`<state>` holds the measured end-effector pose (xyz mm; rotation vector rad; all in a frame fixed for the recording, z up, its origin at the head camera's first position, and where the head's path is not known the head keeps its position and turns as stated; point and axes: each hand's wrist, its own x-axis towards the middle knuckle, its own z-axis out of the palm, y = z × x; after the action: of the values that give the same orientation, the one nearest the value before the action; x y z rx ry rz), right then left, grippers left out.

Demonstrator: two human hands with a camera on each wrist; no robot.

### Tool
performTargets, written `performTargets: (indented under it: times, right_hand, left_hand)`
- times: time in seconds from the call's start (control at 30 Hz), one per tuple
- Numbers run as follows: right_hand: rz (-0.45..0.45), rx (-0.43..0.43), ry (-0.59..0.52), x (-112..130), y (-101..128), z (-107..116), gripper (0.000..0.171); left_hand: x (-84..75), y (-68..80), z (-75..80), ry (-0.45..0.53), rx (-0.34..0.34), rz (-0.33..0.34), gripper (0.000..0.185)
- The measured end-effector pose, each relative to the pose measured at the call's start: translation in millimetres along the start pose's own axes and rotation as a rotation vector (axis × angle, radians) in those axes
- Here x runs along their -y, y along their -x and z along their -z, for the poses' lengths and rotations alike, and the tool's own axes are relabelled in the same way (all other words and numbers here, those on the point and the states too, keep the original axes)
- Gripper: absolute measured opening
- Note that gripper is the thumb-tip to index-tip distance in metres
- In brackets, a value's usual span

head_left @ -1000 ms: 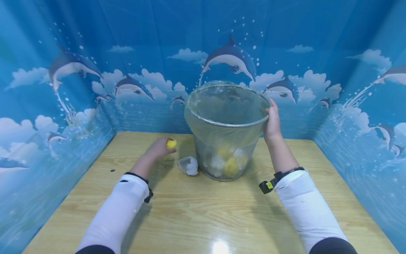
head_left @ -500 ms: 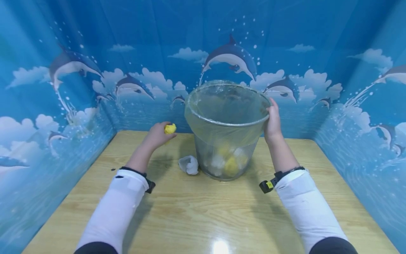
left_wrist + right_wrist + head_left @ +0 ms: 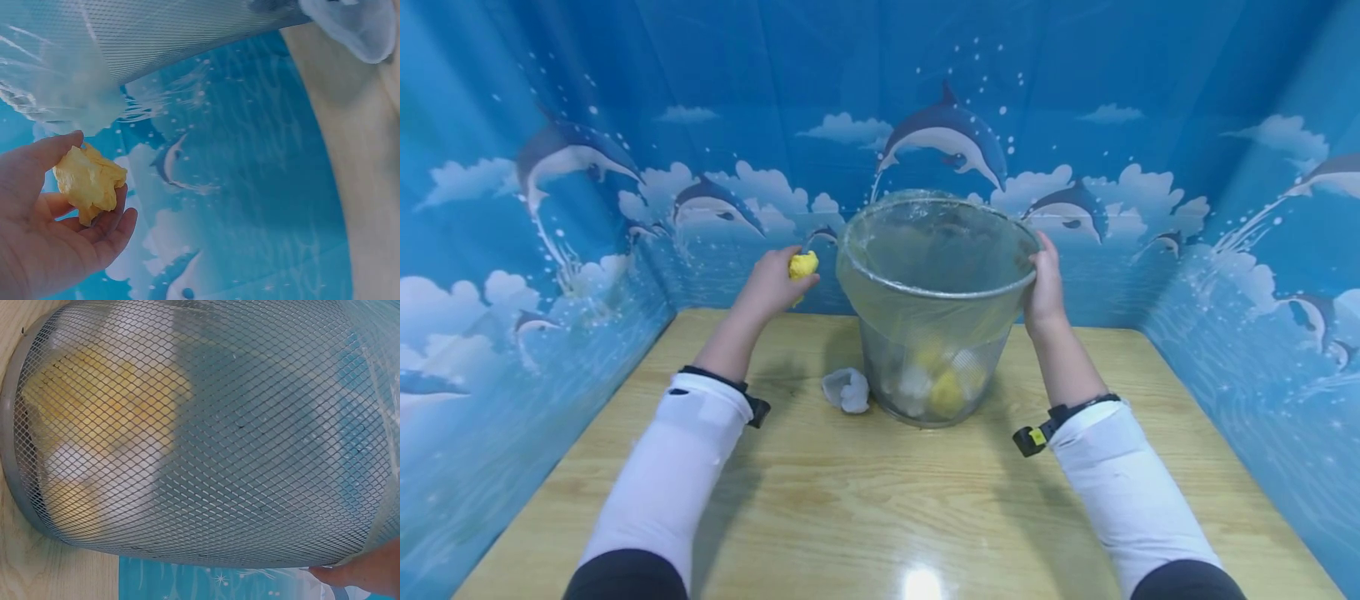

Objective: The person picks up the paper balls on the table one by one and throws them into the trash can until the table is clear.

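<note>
A grey mesh bin (image 3: 934,333) lined with a clear plastic bag stands at the back of the wooden table (image 3: 880,508); yellow and white crumpled wads lie at its bottom (image 3: 94,425). My left hand (image 3: 772,283) is raised beside the bin's left rim and pinches a crumpled yellow paper wad (image 3: 802,266) (image 3: 89,181) between thumb and fingers (image 3: 109,234). My right hand (image 3: 1045,287) grips the bin's right rim, its fingers curled round the edge (image 3: 350,575). A white crumpled wad (image 3: 847,390) lies on the table against the bin's left foot, also seen at the top of the left wrist view (image 3: 353,25).
Blue walls printed with dolphins (image 3: 947,137) and clouds enclose the table on the left, back and right. A small dark speck (image 3: 666,403) lies on the table at the left. Both forearms wear white sleeves with black wrist straps (image 3: 1033,437).
My left hand has lifted the yellow wad from near the table up to the height of the bin's rim. The right hand and the bin have stayed put.
</note>
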<state>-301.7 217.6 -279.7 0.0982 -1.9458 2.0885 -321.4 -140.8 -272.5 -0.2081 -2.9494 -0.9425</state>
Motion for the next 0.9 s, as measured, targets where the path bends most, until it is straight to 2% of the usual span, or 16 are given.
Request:
performTargets:
  times: [0.17,0.4,0.53,0.9]
  right_hand:
    - [0.007,-0.002,-0.004,0,-1,1,0.063]
    - [-0.01,-0.007,0.01,0,0,0,0.063]
    - [-0.002,-0.008,0.002,0,-1,0,0.063]
    - [-0.009,-0.001,-0.011,0,-1,1,0.064]
  left_hand:
    - [-15.2,-2.0,10.6,0.011,-0.04,-0.032,0.07]
    - [-33.7,-3.1,24.0,0.024,-0.089,-0.029,0.073]
    - [-44.2,-5.6,30.4,0.024,-0.122,-0.051,0.073]
    - [-84.0,-9.7,32.3,0.026,-0.159,-0.134,0.065]
